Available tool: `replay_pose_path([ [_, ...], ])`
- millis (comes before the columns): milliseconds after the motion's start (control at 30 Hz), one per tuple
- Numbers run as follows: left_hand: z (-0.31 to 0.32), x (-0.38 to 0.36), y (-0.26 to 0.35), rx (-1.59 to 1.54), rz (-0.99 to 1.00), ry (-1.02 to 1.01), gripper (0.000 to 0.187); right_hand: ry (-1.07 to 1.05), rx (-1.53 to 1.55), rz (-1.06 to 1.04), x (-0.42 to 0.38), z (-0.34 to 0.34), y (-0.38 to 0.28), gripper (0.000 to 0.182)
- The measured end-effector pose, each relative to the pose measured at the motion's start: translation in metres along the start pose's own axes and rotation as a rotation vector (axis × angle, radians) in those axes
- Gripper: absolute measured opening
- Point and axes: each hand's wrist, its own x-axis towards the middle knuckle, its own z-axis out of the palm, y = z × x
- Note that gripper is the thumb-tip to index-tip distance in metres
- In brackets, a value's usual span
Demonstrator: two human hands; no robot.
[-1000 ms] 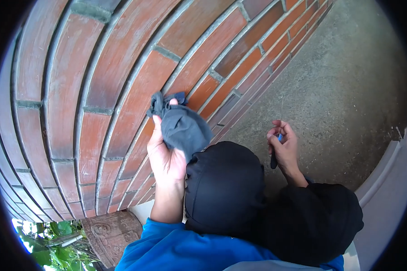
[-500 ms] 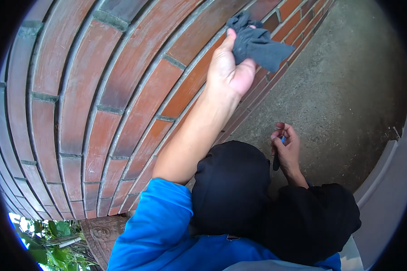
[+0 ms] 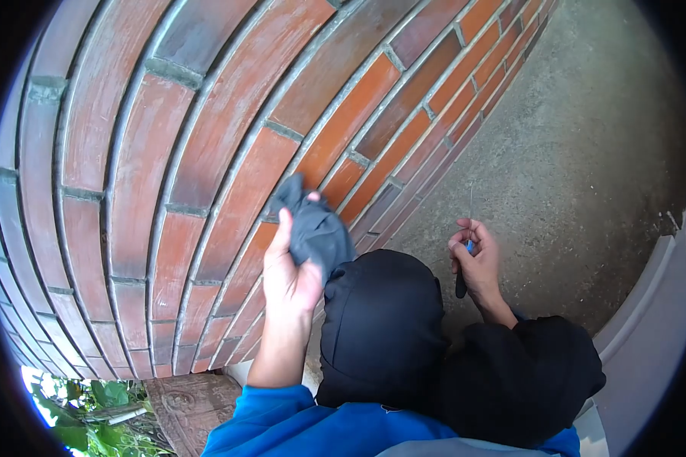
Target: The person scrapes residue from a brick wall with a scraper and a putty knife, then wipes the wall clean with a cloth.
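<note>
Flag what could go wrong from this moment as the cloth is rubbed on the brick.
The left hand presses a loosely bunched dark cloth against the rough brick wall; bare knuckles might scrape the brick or mortar. The right hand pinches a thin pointed tool close to the knees, where it could jab.

1. Two hands: the left hand (image 3: 290,274) and the right hand (image 3: 476,259).
2. One dark grey cloth (image 3: 312,228), bunched in the left hand against the wall.
3. One small tool with a blue part and a dark handle (image 3: 463,280), in the right hand; what kind of tool it is cannot be told.
4. One red brick wall (image 3: 168,152), many bricks, too many to count surely.
5. One grey concrete floor (image 3: 587,137).
6. Two black-clad knees (image 3: 381,327).
7. Two blue sleeves, only the left sleeve (image 3: 282,423) shown clearly.
8. One carved brown stone piece (image 3: 187,400) at the lower edge.
9. One patch of green leaves (image 3: 84,404) beside it.
</note>
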Motion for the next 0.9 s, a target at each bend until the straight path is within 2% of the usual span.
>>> replay_pose_path([
  [33,0.007,0.017,-0.009,0.092,-0.027,-0.034,0.043,0.0,-0.009,0.002,-0.001,0.0,-0.001,0.039],
  [100,0.022,0.054,-0.027,0.058,-0.142,-0.132,0.041,0.019,-0.004,-0.027,-0.004,0.0,-0.005,0.039],
  [133,0.049,0.062,-0.044,0.15,-0.062,-0.11,0.043,0.025,-0.004,-0.044,-0.005,0.0,-0.008,0.038],
  [267,0.093,0.129,-0.087,0.073,-0.158,-0.183,0.036,0.055,-0.015,-0.079,-0.007,-0.006,-0.013,0.038],
  [333,0.11,0.139,-0.103,0.129,-0.119,-0.153,0.034,0.054,-0.006,-0.094,-0.006,-0.007,-0.014,0.038],
  [467,0.095,0.123,-0.086,0.022,-0.105,-0.151,0.034,0.043,-0.014,-0.094,-0.008,-0.006,-0.016,0.038],
  [533,0.074,0.088,-0.055,0.078,-0.065,-0.277,0.041,0.05,-0.013,-0.093,-0.007,-0.007,-0.014,0.038],
  [600,0.044,0.051,-0.017,-0.039,-0.061,-0.34,0.043,0.049,-0.021,-0.075,-0.006,-0.011,-0.01,0.04],
  [700,0.014,-0.012,0.031,-0.143,0.078,-0.3,0.046,0.046,-0.047,-0.055,-0.001,-0.011,-0.009,0.041],
  [767,0.009,-0.041,0.044,-0.072,0.211,-0.296,0.045,0.039,-0.053,-0.043,0.002,-0.01,-0.006,0.041],
  [800,0.008,-0.047,0.048,-0.053,0.269,-0.302,0.044,0.036,-0.044,-0.038,0.003,-0.009,-0.002,0.041],
  [867,0.004,-0.043,0.049,-0.172,0.233,-0.292,0.045,0.026,-0.017,-0.026,0.002,-0.005,0.004,0.04],
  [900,0.011,-0.037,0.042,-0.076,0.29,-0.273,0.045,0.016,-0.002,-0.022,0.002,-0.004,0.005,0.04],
])
